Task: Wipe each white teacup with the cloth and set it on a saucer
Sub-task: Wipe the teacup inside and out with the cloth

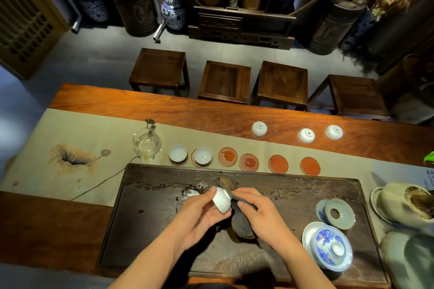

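My left hand (202, 214) grips a white teacup (222, 200) tilted on its side above the dark tea tray (150, 230). My right hand (258, 211) presses a dark brown cloth (242, 220) into the cup's mouth. Two white teacups (178, 153) (203, 155) stand upright on saucers at the left end of the saucer row. Several bare red saucers (227, 156) (248, 162) (278, 164) (310, 166) follow to the right. Three teacups (259, 128) (306, 135) (334, 132) rest upside down on the wooden table beyond.
A glass pitcher (147, 145) stands left of the saucers on the beige runner (77, 138). A blue-and-white lidded bowl (331, 245) and a pale lid (338, 213) occupy the tray's right end, with pale ceramic pots (399, 202) beside it. Several stools (226, 81) line the table's far side.
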